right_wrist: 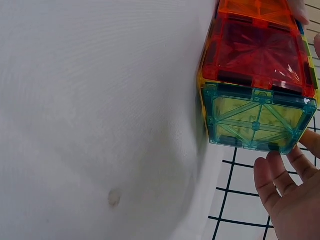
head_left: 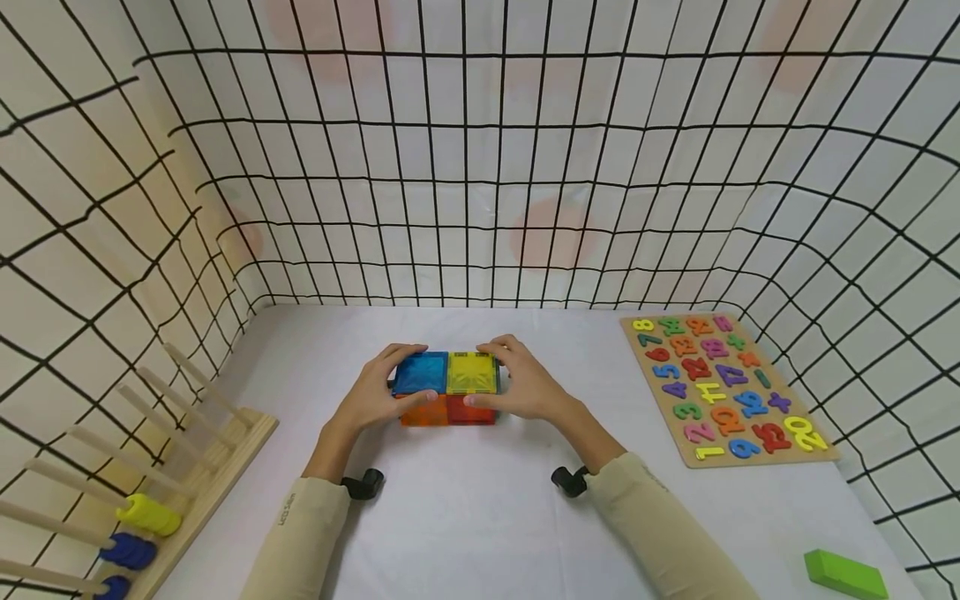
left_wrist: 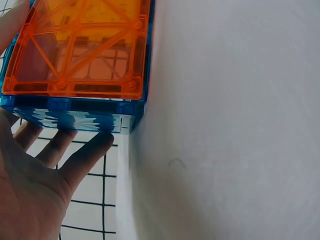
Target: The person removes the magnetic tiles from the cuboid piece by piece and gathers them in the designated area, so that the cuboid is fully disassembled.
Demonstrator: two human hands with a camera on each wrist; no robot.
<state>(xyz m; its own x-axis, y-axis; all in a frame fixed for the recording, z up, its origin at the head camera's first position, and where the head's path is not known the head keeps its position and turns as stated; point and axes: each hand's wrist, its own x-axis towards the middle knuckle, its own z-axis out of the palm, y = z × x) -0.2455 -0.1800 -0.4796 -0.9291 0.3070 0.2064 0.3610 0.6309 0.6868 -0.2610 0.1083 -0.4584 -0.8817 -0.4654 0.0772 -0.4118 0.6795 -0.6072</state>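
Observation:
A two-cube box of clear magnetic tiles [head_left: 447, 408] sits on the white-covered table. On top are a blue tile [head_left: 421, 372] at left and a yellow tile [head_left: 472, 372] at right. Its front shows an orange tile [left_wrist: 80, 50] and a red tile [right_wrist: 257, 52]. A teal tile [right_wrist: 256, 122] forms the right end; the left end is blue. My left hand [head_left: 375, 392] grips the left cube, thumb at the front and fingers toward the back. My right hand [head_left: 531, 386] holds the right cube likewise, its fingers partly behind the teal end in the right wrist view.
A wooden number board [head_left: 660, 396] with colourful pieces lies at the right. At the left stands a wooden peg rack [head_left: 232, 437] with yellow and blue rings. A green block [head_left: 846, 573] lies near the front right. Black wire mesh [head_left: 465, 125] encloses the back and sides.

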